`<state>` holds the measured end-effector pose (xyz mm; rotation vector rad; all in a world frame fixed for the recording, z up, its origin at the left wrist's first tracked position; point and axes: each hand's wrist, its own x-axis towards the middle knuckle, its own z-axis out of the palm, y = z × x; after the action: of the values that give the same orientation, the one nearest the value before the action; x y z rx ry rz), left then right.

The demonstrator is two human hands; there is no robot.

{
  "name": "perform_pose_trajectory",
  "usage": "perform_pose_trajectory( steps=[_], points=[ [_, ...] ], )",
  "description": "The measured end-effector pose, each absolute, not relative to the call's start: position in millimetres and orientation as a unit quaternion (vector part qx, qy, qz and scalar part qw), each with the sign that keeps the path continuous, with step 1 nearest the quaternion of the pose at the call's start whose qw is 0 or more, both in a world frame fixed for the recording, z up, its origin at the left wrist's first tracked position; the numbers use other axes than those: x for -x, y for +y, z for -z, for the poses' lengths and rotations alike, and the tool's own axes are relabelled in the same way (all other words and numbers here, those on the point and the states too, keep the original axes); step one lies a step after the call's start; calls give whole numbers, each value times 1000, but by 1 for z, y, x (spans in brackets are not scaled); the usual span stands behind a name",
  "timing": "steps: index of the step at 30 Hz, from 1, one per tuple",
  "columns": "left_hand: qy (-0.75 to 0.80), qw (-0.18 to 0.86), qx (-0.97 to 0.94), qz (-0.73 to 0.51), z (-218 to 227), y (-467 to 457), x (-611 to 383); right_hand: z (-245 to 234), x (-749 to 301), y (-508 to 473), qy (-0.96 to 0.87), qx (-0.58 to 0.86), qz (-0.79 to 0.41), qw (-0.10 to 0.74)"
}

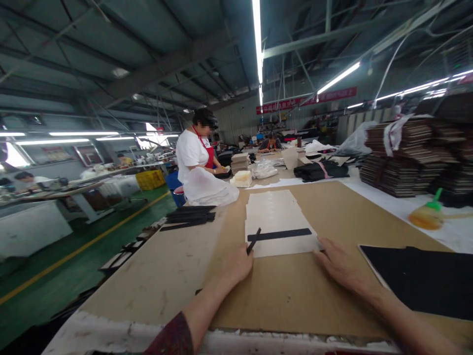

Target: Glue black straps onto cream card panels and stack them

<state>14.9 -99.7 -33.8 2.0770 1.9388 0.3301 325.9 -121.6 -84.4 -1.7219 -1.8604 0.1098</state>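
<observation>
Left hand holds a thin black stick over the lower left corner of a white sheet on the cardboard-covered bench. Right hand lies flat, fingers touching the sheet's lower right edge. A black strip lies across the sheet. Black sheet at right, glue bottle beyond. A person in a red apron works at the bench's left side.

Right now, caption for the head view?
Left hand holds a narrow black strip over a white sheet bearing a long black strip; right hand at its corner.
</observation>
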Motion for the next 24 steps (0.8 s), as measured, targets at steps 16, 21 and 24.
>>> perform_pose_trajectory(
  steps=[16,21,24],
  points=[
    [641,208,-720,-166,36,-259,46,161,-329,-262,-762,559,80,316],
    [551,521,-556,-340,16,-286,29,87,-292,-284,-727,537,-141,404],
    [389,720,-452,-355,18,-288,9,45,-252,-289,-709,521,-288,379]
  ],
)
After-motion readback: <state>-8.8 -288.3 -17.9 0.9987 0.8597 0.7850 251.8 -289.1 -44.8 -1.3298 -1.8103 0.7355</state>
